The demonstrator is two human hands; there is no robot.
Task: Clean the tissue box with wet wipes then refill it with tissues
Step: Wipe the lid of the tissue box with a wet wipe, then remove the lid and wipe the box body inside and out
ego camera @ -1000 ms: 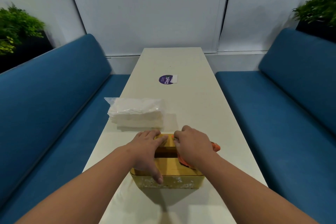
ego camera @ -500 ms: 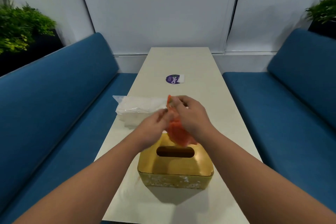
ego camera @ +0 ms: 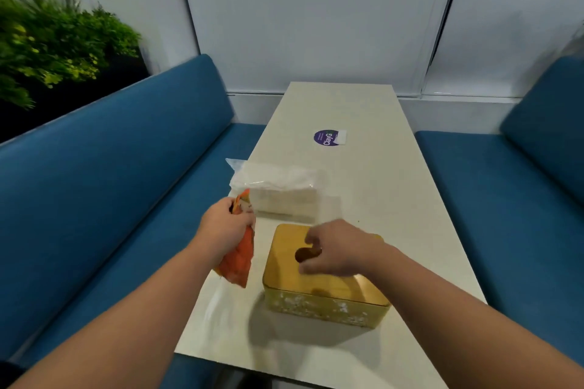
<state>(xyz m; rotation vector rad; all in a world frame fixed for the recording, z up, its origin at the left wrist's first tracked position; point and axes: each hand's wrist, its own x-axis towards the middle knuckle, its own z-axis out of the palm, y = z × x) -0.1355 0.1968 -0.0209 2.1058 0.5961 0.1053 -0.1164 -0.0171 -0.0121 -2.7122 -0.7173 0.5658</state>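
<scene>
Head view looked down a long pale table (ego camera: 373, 186); a clear plastic pack of white tissues (ego camera: 281, 191) lay left of centre, just beyond the left hand (ego camera: 226, 229), with a round purple sticker (ego camera: 325, 138) and a small white label farther up the middle of the frame; nothing stood between the hands and the tissue box (ego camera: 325, 278). That box sat low in the centre of the frame, rectangular with rounded corners, its yellow lid smooth and glossy with an oval slot, its side speckled white; the right hand (ego camera: 339, 248) rested over the lid, partly hiding the slot, fingers loosely bent and holding nothing that could be seen. The left hand's fingers were curled round an orange packet (ego camera: 238, 259), thin and crinkled, hanging down just left of the box. The tabletop was matt and cream-coloured; blue padded benches (ego camera: 104, 186) ran along both sides; pale wall panels closed the far end; green leafy plants (ego camera: 47, 41) filled the upper left.
</scene>
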